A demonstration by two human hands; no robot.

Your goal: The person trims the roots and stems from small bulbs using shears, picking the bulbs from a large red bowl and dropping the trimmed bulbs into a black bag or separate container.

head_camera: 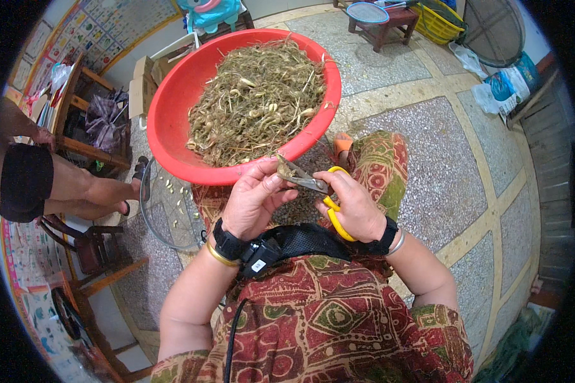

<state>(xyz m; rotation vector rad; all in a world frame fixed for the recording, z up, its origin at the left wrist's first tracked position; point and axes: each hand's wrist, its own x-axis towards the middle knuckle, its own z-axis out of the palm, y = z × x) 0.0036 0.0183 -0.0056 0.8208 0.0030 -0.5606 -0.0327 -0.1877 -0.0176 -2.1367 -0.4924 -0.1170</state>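
Observation:
My left hand [258,196] pinches a small dried brownish plant piece [286,168] between thumb and fingers. In my right hand [352,203] is a pair of scissors [336,221] with yellow handles, its metal blades pointing left at that piece. Whether the blades touch it or grip it, I cannot tell. Just beyond both hands, a wide red plastic basin [172,158] holds a heap of dried, tangled plant stems [263,100] with pale curled pieces among them. A round see-through surface with a grey rim [145,196] lies left of my knees, with several small pale pieces [179,203] showing there.
Another person's legs [96,189] are at the left, beside a wooden chair [93,244]. A cardboard box [141,91] stands left of the basin. Farther off are a small wooden stool [383,28] with a badminton racket [367,13], a yellow basket [438,24] and plastic bags [486,98].

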